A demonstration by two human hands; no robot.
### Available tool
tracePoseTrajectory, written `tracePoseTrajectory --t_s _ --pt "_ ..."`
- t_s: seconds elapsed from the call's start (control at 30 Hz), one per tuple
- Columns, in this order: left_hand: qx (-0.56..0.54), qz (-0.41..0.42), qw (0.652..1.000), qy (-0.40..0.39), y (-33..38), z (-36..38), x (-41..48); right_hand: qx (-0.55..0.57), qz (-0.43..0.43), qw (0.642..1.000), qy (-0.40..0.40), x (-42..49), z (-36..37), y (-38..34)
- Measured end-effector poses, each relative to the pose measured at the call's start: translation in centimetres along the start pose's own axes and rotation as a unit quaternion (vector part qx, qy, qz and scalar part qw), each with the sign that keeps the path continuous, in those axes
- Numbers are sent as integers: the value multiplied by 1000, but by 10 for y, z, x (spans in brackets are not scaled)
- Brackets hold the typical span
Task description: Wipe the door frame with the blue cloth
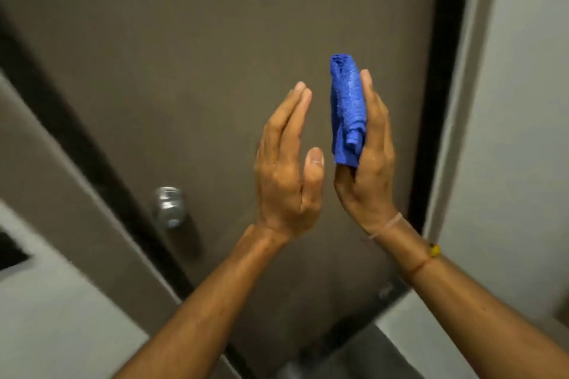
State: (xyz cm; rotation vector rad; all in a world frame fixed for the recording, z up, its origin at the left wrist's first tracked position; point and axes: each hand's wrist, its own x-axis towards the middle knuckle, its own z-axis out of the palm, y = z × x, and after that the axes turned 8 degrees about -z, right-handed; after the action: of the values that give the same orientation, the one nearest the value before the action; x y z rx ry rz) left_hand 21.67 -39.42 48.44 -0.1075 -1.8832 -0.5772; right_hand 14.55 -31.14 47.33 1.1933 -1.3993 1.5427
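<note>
Both of my hands are raised at the centre of the frame, palms facing each other, in front of a brown door (200,55). My right hand (369,169) stands upright with its fingers extended and together, and the blue cloth (348,111), folded into a long upright bundle, lies flat against the inner side of those fingers. The cloth's top end rises just above my fingertips; its lower end sits at the base of the fingers, where my thumb is tucked beneath it, so the hand is clamped lightly on the cloth between thumb and fingers. My left hand (288,169) is flat and unclenched, fingers together, thumb out, holding nothing; it stands just beside the cloth with a clear gap between them. The cloth touches neither the door nor the door frame (443,86), whose dark vertical strip runs down the right of the frame, near my right hand but apart from it. A pale wall (529,101) fills the far right. A metal door knob (168,206) is at lower left, blurred. Thin bands (428,255) circle my right wrist.
</note>
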Motion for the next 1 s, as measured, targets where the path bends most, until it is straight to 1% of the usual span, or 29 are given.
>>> tracePoseTrajectory --t_s 0.03,0.13,0.17,0.23,0.27,0.33,0.4,0.47,0.57,0.67,0.77,0.83,0.9,0.97,1.0 --pt "30 25 999 36 2 -44 13 36 -45 998 -6 19 27 -27" --pt "121 60 987 92 5 -136 21 77 -135 987 -35 43 72 -77" --pt "161 72 978 113 4 -171 22 91 -164 981 -50 48 90 -96" --pt "219 74 964 133 1 -221 22 87 -197 973 -82 50 116 -120" --pt "259 76 951 150 0 -251 23 92 -223 967 -88 54 135 -139" --pt "320 68 929 172 -6 -292 28 79 -267 955 -101 58 163 -165" --pt "380 46 908 168 -14 -320 34 47 -296 947 -113 64 184 -184" --pt "426 5 888 170 -24 -347 42 -5 -340 932 -127 72 202 -197" --pt "461 -55 868 174 -42 -376 56 -79 -393 907 -132 80 219 -201" --pt "481 -74 856 175 -60 -396 75 -113 -393 904 -127 90 232 -201" --pt "500 -65 845 181 -72 -406 98 -141 -388 900 -137 101 246 -203" --pt "538 -46 826 160 -81 -410 108 -177 -389 889 -166 100 256 -204" --pt "587 -20 799 127 -90 -413 111 -213 -381 873 -216 91 266 -199" --pt "619 -4 778 110 -100 -414 111 -201 -351 876 -261 78 275 -190" --pt "627 2 771 109 -103 -415 110 -190 -340 883 -261 74 279 -187"
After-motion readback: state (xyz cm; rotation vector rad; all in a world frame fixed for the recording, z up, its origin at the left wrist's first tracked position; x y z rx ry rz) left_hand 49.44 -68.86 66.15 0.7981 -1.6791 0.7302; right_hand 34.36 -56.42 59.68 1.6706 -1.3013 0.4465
